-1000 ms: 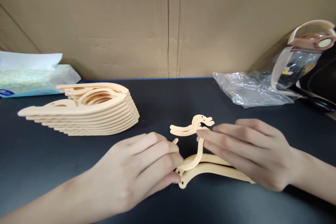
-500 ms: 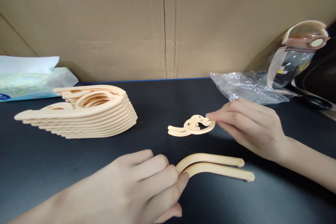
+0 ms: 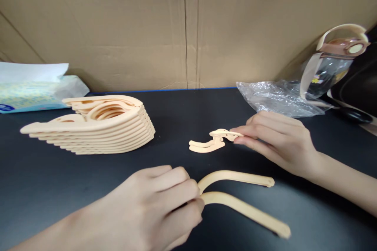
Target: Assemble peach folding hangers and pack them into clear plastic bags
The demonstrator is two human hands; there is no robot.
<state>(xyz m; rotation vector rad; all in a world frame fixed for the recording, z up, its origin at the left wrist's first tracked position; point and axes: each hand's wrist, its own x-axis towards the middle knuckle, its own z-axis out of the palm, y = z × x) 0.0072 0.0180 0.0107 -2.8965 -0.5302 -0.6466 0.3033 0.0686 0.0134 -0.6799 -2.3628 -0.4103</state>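
Observation:
My left hand [image 3: 165, 200], at the lower middle, is closed round the near ends of two curved beige plastic strips [image 3: 247, 208]. Their free ends point right and spread apart; the gripped ends are hidden by my fingers. Farther back, my right hand [image 3: 279, 141] pinches a small flat ring-shaped beige plastic piece [image 3: 225, 133] between thumb and fingers. That piece is tilted, seen nearly edge-on. Under and left of it, small curved hook-like pieces [image 3: 206, 147] lie on the black tabletop [image 3: 176, 125].
A neat stack of beige hanger-like plastic pieces [image 3: 114, 137] stands on the left, before a tissue pack [image 3: 32, 90]. At the back right are a crumpled clear plastic bag [image 3: 279, 96] and a bottle with a handle [image 3: 332, 70]. A cardboard wall [image 3: 132, 35] closes the back.
The ring-shaped piece has tipped up from lying flatter and lifted off the hook-like pieces in my right hand. The nearer strip in my left hand has swung toward me, widening the gap.

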